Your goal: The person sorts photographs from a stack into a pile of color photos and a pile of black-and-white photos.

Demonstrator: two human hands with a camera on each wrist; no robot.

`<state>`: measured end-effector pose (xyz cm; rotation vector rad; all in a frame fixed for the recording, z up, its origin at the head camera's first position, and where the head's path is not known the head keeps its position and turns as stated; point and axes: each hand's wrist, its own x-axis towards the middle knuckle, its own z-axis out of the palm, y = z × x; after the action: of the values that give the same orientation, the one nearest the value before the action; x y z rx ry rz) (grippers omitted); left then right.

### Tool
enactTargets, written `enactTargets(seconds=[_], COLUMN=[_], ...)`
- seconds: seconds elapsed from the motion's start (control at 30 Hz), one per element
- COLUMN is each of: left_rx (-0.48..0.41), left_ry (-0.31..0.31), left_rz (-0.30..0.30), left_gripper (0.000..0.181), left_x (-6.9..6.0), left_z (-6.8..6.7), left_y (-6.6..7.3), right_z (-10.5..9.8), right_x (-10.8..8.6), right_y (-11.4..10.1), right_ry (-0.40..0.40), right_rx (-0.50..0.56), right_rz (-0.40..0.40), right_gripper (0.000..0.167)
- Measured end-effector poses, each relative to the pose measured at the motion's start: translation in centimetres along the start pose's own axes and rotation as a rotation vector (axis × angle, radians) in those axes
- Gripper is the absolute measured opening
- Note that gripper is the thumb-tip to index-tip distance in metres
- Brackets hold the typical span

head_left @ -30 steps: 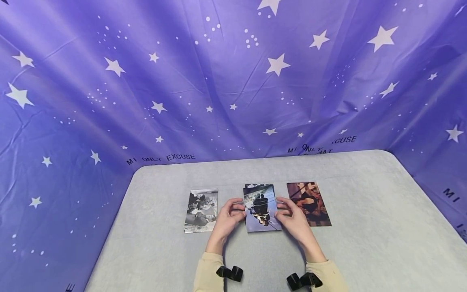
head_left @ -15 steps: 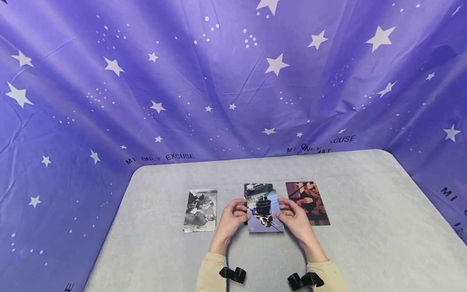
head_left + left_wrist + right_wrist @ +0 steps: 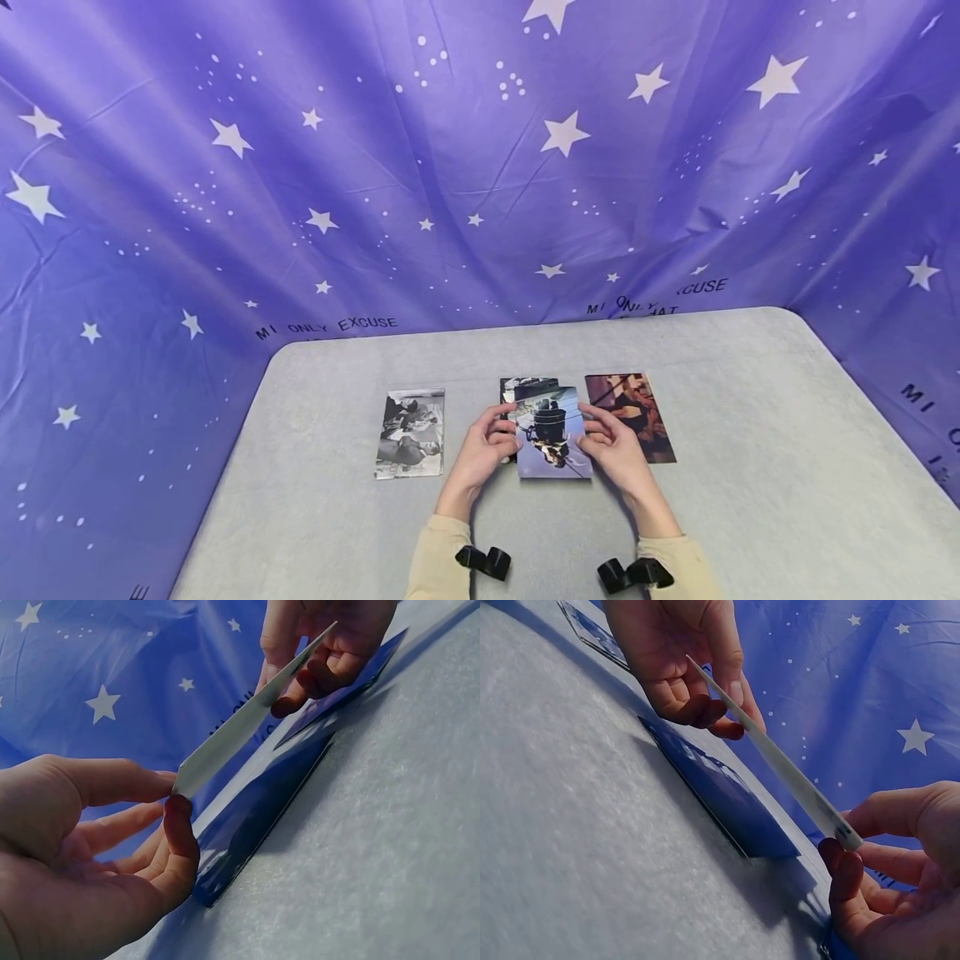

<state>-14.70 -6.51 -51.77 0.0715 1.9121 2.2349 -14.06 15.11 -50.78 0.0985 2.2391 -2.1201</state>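
Note:
Both hands hold one photo card [image 3: 553,454] above the table by its two side edges. My left hand [image 3: 483,450] pinches the left edge between thumb and fingers; my right hand [image 3: 613,446] pinches the right edge the same way. The wrist views show the pale underside of the card [image 3: 232,735] raised off the surface. Beneath and slightly left of it lies a middle stack of cards [image 3: 528,383], mostly covered by the held card. A black-and-white picture stack [image 3: 411,433] lies to the left. A reddish-brown picture card [image 3: 652,425] lies beside my right hand.
The grey table [image 3: 322,533] has a rounded far edge meeting a purple star-printed curtain [image 3: 420,167], which also rises at both sides. A black camera mount sits on each wrist [image 3: 483,562].
The card between the hands has moved right, away from the middle stack, uncovering more of that stack's top and left part. Both hands have shifted right with it.

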Motion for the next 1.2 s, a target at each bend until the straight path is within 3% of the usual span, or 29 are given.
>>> enactTargets(seconds=[0.17, 0.8, 1.07, 1.2], left_rx=[-0.024, -0.013, -0.027, -0.045], left_ry=[-0.052, -0.111, -0.127, -0.165], left_rz=[0.026, -0.023, -0.013, 0.033], left_gripper=[0.06, 0.06, 0.061, 0.058], left_x=[0.1, 1.1, 1.5, 1.6], left_z=[0.2, 1.6, 2.1, 2.4], left_y=[-0.1, 0.0, 0.0, -0.1], right_z=[-0.6, -2.9, -3.4, -3.8], right_x=[-0.1, -0.1, -0.1, -0.2], right_y=[0.0, 0.0, -0.2, -0.1], right_ry=[-0.021, -0.08, -0.072, -0.062], right_rx=[0.028, -0.006, 0.012, 0.006], right_rz=[0.011, 0.01, -0.002, -0.008], right_gripper=[0.055, 0.062, 0.062, 0.063])
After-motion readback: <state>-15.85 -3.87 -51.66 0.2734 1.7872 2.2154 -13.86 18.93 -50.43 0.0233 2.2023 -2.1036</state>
